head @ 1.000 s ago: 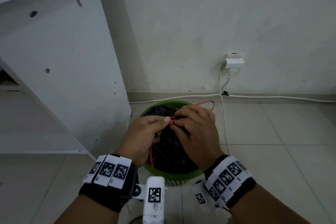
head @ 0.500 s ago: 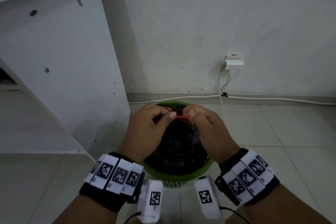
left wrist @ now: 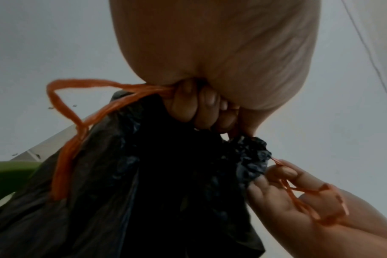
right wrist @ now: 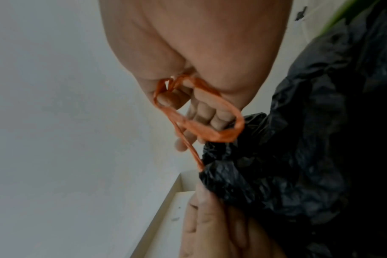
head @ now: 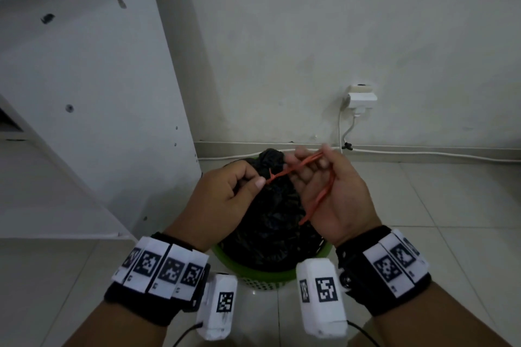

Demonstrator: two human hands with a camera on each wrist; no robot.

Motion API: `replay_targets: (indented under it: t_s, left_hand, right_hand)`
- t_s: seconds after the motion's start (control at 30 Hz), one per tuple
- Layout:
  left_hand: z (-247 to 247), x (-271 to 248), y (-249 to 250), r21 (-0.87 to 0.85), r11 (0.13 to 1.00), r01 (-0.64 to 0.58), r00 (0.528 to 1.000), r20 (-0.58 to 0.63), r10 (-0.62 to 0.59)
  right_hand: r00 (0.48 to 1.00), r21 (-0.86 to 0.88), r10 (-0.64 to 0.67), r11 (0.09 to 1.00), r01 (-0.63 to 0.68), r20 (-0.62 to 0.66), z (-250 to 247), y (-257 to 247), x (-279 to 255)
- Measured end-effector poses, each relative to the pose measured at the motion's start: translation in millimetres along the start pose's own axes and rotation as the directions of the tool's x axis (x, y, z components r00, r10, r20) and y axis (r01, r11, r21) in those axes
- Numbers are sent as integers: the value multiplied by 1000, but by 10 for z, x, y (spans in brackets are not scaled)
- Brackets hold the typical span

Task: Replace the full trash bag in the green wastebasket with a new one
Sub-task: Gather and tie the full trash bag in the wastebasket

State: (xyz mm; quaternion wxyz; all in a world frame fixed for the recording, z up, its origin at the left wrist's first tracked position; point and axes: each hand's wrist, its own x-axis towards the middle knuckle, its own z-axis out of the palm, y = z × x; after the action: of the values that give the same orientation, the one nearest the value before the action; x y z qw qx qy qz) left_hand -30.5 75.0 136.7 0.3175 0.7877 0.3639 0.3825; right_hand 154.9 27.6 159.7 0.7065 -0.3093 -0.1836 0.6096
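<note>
The crinkled black plastic trash bag (head: 270, 214) is sitting in the round green plastic wastebasket (head: 262, 273), directly under both hands. The left hand (head: 222, 200) is pinching the orange plastic drawstring (head: 284, 172) at the gathered neck; the right hand (head: 332, 194) is holding its loop around curled fingers. Hands and bag are hiding most of the basket.

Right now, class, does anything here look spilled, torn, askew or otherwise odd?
Nothing is spilled or visibly torn. The black trash bag sits in the green wastebasket, its neck gathered. Both the left hand and the right hand hold the orange drawstring.
</note>
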Motion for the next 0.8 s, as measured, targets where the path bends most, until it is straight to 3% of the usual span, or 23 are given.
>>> replay_targets:
  t_s: [0.07, 0.17, 0.3, 0.6, 0.67, 0.73, 0.8]
  left_hand:
    - [-40, -14, -88, 23, 1000, 15, 1000, 16, -15]
    - [-189, -44, -292, 165, 986, 32, 990, 127, -53]
    - [-428, -97, -563, 231, 969, 88, 966, 219, -140]
    - [-465, -164, -684, 306, 952, 32, 974, 204, -99]
    - [-375, -214, -630, 275, 959, 66, 977, 177, -118]
    - [-287, -256, -566, 236, 966, 110, 980, 137, -145]
    - [-234, -284, -493, 180, 978, 108, 987, 96, -127]
  right_hand:
    - [999, 68, 13, 998, -11, -31, -31, 6, 18]
    - [999, -171, 6, 985, -14, -48, -167, 56, 38]
    - [999, -660, -24, 751, 32, 21, -332, 72, 65]
    - [994, -903, -109, 428, 41, -6, -444, 33, 210]
    - [990, -877, -108, 480, -27, -90, -434, -3, 192]
    - [985, -715, -9, 690, -118, -172, -404, -40, 162]
    - [985, -450, 83, 881, -144, -153, -332, -112, 136]
